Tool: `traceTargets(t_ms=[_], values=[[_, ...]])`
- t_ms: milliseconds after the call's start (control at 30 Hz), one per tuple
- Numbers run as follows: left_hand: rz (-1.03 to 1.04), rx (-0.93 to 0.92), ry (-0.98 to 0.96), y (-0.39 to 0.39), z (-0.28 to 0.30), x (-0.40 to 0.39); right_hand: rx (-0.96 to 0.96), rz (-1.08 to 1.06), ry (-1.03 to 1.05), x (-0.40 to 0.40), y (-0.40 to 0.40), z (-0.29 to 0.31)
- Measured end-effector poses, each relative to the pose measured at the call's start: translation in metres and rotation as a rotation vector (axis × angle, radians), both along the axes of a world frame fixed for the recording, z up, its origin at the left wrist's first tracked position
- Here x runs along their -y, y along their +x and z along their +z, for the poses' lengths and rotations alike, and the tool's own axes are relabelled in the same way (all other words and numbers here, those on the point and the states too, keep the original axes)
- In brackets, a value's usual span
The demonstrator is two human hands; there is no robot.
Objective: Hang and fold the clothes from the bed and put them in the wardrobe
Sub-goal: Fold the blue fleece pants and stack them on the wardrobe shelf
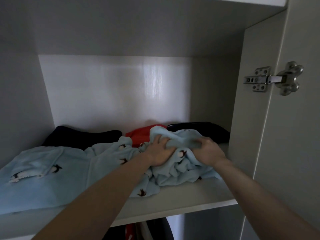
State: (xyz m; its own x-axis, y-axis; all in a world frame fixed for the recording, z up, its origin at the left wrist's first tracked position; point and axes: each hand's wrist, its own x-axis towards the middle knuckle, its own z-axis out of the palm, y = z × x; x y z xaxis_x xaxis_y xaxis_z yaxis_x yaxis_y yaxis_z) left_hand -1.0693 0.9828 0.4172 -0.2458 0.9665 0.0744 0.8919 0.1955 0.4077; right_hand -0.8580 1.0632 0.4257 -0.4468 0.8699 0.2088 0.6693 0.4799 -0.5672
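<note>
Fingers of the left hand [160, 154] and right hand [208, 150] curl into a bunched pale-blue penguin-print garment [72, 172] lying on the wardrobe shelf [190, 196]. Dark folded clothes [81, 136] and a red garment [139, 135] lie behind it; no writing is legible.

No legible txt or labels anywhere.

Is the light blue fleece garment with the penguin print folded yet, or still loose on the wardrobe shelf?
Not folded: the light blue penguin-print fleece garment sprawls across the white wardrobe shelf, bunched where the left hand and right hand grip it.
</note>
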Motion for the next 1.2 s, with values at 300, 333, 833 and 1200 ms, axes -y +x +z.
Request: traceTargets(t_ms=[300,333,833,1200], values=[[-0.069,0.106,-0.065,-0.014,0.025,0.011,0.158,0.045,0.147,0.001,-0.028,-0.034],[-0.068,0.077,-0.054,-0.016,0.029,0.019,0.161,0.048,0.167,0.0,-0.026,-0.037],[0.354,-0.377,0.071,-0.09,-0.029,0.215,0.233,0.29,0.193,0.053,-0.089,-0.014],[0.408,-0.275,0.143,-0.13,-0.046,0.18,0.324,0.224,0.224,0.032,-0.102,-0.037]])
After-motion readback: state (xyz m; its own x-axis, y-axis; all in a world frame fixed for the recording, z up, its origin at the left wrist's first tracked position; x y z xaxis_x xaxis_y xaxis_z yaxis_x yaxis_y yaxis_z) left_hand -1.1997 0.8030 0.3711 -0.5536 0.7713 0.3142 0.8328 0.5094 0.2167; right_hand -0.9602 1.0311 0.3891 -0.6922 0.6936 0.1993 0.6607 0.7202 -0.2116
